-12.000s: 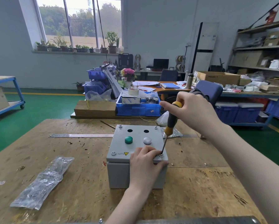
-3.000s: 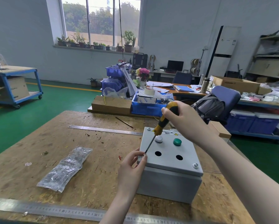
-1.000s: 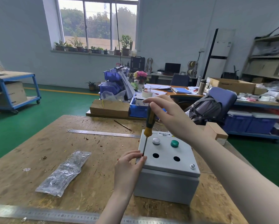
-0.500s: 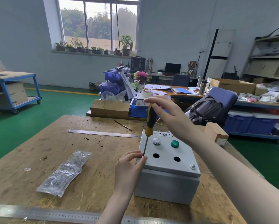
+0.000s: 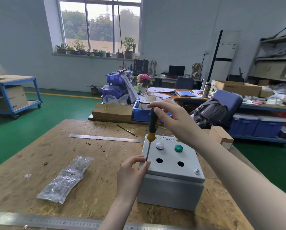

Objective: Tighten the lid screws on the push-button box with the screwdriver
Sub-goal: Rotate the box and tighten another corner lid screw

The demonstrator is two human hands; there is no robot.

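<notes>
Head cam: the grey push-button box sits on the wooden workbench, near the front right edge, lid up. The right hand grips the black-and-yellow handle of the screwdriver from the top, fingers wrapped round it, index finger stretched over the end. The shaft runs nearly straight down to the lid's near-left corner. The left hand is right at that corner, thumb and fingertips pinching around the tip of the shaft where it meets the lid; the screw itself is hidden behind them.

Compared with half a second ago, barely anything differs: same corner, same grip, the driver just a touch more upright. Three seconds back it leaned a lot more, handle tilted off to the right. Twelve seconds ago the box was turned the other way round, and the driver was on a different corner.

On the lid: a white button, a green button, two open holes, and a screw in the near-right corner. A clear plastic bag lies to the left, one steel ruler behind the box, and another ruler along the front edge.
</notes>
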